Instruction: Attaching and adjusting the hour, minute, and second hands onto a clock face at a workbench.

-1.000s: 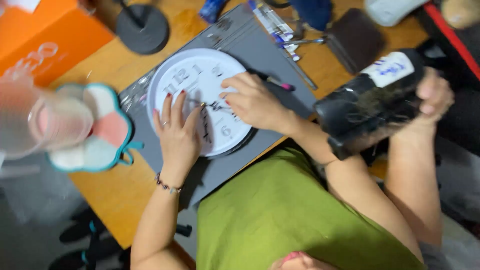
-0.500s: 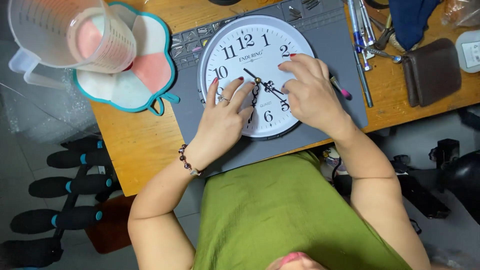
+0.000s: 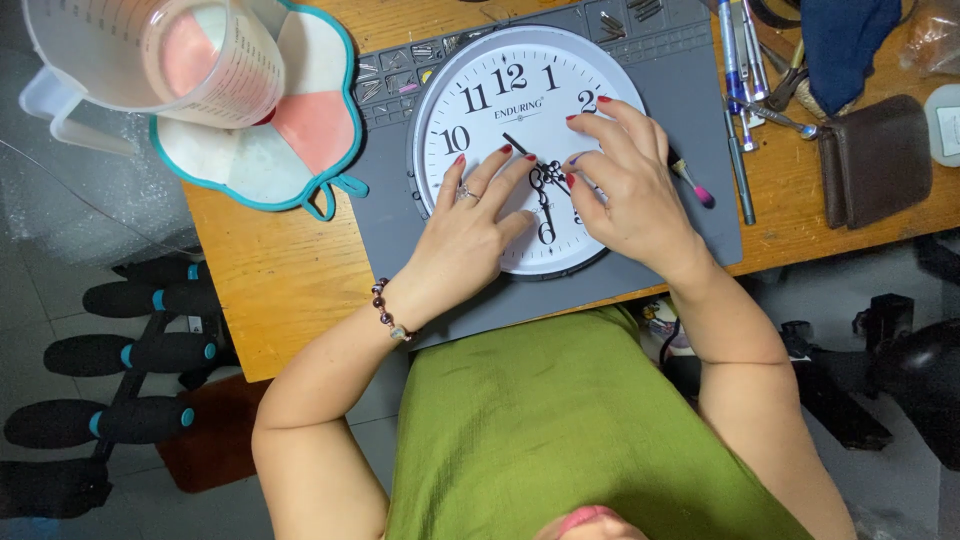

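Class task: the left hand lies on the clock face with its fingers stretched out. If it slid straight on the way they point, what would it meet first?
Probably the clock hands at the dial's centre: the left hand points up and right, its fingertips almost there.

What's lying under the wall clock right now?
The white wall clock lies flat on a grey work mat, which rests on the wooden table. Both the left hand and right hand rest on its face. The mat area beneath the clock is hidden.
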